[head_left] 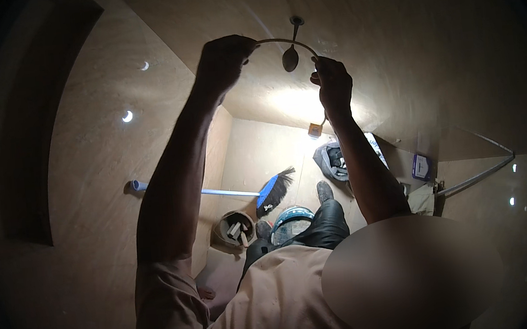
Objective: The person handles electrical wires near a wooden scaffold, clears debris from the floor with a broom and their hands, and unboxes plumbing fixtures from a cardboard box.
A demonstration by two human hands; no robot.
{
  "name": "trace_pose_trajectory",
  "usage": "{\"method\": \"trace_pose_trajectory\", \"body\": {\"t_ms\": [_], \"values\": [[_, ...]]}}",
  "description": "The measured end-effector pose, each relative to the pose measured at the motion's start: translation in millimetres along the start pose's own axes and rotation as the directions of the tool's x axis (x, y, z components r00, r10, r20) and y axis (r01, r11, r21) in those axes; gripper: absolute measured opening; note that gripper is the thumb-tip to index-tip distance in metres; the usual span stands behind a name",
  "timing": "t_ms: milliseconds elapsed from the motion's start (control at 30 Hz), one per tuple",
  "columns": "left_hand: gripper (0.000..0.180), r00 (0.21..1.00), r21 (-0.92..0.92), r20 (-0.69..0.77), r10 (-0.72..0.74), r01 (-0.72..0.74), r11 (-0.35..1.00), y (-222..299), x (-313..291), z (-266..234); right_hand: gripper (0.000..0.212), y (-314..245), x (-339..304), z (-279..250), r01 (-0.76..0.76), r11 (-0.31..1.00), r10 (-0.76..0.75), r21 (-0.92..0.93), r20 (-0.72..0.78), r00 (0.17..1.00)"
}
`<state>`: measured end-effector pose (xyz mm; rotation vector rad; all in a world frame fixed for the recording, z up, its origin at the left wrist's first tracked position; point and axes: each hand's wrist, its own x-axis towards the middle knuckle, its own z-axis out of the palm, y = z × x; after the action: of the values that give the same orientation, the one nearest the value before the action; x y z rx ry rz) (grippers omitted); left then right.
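Observation:
My left hand and my right hand are both raised in front of the wall. Each pinches a thin, flexible, cord-like length, which arches upward between them. My right hand grips the lower right end of the arch, my left hand its left end. Close to the arch, a dark spoon-shaped piece hangs below a round fitting on the wall. Both hands are in shadow, so the fingers show only in outline.
Low on the wall, a small orange box-like lamp shines brightly. A blue broom lies at the left, near a bucket of tools. Another bucket stands between my feet. A dark bag and a purple container are at the right.

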<state>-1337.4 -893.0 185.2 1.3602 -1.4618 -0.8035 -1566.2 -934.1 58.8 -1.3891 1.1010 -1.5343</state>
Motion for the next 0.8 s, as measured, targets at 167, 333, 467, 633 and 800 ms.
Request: {"method": "trace_pose_trajectory", "body": {"t_ms": [167, 333, 467, 633, 800], "values": [[0.015, 0.998, 0.206, -0.008, 0.060, -0.057, 0.977, -29.1, 31.7, 12.1, 0.023, 8.9, 27.5, 5.2, -0.089, 0.996, 0.089, -0.011, -0.008, 0.996], [0.015, 0.971, 0.295, 0.093, 0.218, -0.236, 0.926, -43.2, 44.2, 21.6, 0.024, 18.8, 38.3, -2.0, -0.174, 0.978, 0.156, 0.114, 0.150, 0.976], [0.015, 0.991, 0.058, 0.130, 0.006, -0.014, 0.998, -25.1, 41.4, 12.3, 0.029, 9.8, 61.8, 5.1, -0.455, 0.871, 0.392, 0.185, 0.297, 0.871], [0.014, 0.977, 0.075, 0.213, 0.003, -0.019, 0.997, -27.9, 8.8, 7.3, 0.030, 20.1, 85.9, 26.1, -0.480, 0.874, 0.408, 0.079, 0.419, 0.811], [0.014, 0.973, 0.194, 0.229, -0.018, -0.027, 0.981, -26.0, 7.4, 0.1, 0.026, 15.5, 104.5, 45.5, -0.394, 0.919, 0.368, 0.004, 0.351, 0.861]]}}
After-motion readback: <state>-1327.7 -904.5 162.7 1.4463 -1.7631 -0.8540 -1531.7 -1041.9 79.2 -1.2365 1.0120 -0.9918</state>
